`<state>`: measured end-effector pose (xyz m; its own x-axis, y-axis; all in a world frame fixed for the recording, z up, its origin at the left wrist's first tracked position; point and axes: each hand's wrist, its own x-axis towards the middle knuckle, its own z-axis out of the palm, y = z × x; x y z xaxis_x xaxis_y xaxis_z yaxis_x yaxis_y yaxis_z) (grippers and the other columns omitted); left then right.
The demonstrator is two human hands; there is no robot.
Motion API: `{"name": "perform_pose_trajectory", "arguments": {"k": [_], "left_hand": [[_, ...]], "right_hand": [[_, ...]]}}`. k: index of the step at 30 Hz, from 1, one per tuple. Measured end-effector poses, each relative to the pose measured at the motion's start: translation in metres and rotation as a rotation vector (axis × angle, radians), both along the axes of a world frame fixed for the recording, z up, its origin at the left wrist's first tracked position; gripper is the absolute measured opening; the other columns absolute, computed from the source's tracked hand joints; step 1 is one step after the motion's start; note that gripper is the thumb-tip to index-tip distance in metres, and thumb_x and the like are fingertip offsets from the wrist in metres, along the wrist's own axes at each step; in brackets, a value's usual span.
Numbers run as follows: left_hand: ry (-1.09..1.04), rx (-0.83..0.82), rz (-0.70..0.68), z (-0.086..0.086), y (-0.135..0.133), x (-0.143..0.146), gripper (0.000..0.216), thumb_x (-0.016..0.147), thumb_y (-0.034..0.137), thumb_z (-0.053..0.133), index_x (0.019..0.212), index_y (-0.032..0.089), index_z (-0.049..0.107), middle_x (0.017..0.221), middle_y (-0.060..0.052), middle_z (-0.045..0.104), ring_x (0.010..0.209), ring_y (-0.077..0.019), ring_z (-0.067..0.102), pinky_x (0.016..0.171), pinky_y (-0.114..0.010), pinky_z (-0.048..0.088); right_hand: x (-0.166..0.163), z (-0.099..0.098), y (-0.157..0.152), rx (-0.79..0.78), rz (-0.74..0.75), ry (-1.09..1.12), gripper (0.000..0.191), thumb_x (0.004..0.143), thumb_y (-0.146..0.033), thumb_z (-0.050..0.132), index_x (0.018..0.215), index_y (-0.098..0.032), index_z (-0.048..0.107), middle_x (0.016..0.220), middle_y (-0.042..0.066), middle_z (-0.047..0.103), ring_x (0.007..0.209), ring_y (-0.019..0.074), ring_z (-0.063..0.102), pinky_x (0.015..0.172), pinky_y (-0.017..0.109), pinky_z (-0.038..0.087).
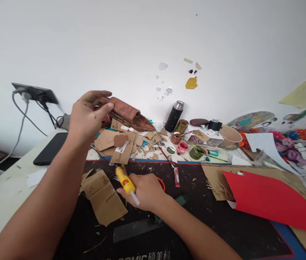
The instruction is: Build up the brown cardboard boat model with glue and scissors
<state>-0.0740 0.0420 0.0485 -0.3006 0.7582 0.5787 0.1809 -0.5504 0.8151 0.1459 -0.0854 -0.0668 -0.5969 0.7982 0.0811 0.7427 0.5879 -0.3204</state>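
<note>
My left hand is raised at the left, its thumb and fingers closed on one end of a brown model boat. The boat has a rounded canopy, and its pointed end tilts down to the right over the cardboard scraps. My right hand grips a yellow hot glue gun low above the black mat. A whitish glue stick juts from the gun's near end. Its nozzle points away from me, too unclear to make out. A folded cardboard piece lies left of this hand.
Cardboard scraps crowd the back. Behind the mat stand a black thermos, a green paint jar and a pink paint jar. Red paper covers cardboard at right. A dark tablet-like slab lies at left.
</note>
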Motion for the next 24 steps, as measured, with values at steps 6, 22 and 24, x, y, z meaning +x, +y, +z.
{"name": "perform_pose_trajectory", "arguments": {"k": [6,22,24], "left_hand": [[0.025,0.080,-0.045,0.028,-0.030,-0.005,0.031,0.077,0.016,0.085,0.108,0.021,0.084,0.088,-0.004,0.076,0.082,-0.0169,0.071,0.074,-0.031,0.058],[0.047,0.066,-0.090,0.042,-0.046,-0.014,0.031,0.079,0.017,0.084,0.109,0.021,0.083,0.083,-0.002,0.075,0.077,-0.0130,0.070,0.063,-0.022,0.056],[0.089,0.052,-0.087,0.043,-0.046,-0.015,0.030,0.079,0.018,0.084,0.109,0.022,0.084,0.083,-0.002,0.076,0.076,-0.0134,0.070,0.064,-0.023,0.056]], "right_hand": [[-0.049,0.014,0.009,0.014,0.122,-0.178,0.047,0.103,-0.058,0.059,0.112,-0.014,0.073,0.094,0.012,0.085,0.080,0.0308,0.082,0.054,0.035,0.047],[-0.129,0.037,0.034,-0.277,0.344,-0.212,0.055,0.102,-0.070,0.051,0.121,-0.022,0.067,0.113,0.012,0.084,0.097,0.0347,0.081,0.069,0.040,0.060],[-0.122,0.038,0.036,-0.260,0.346,-0.189,0.052,0.105,-0.069,0.048,0.116,-0.022,0.069,0.111,0.011,0.084,0.097,0.0338,0.081,0.069,0.039,0.059]]}}
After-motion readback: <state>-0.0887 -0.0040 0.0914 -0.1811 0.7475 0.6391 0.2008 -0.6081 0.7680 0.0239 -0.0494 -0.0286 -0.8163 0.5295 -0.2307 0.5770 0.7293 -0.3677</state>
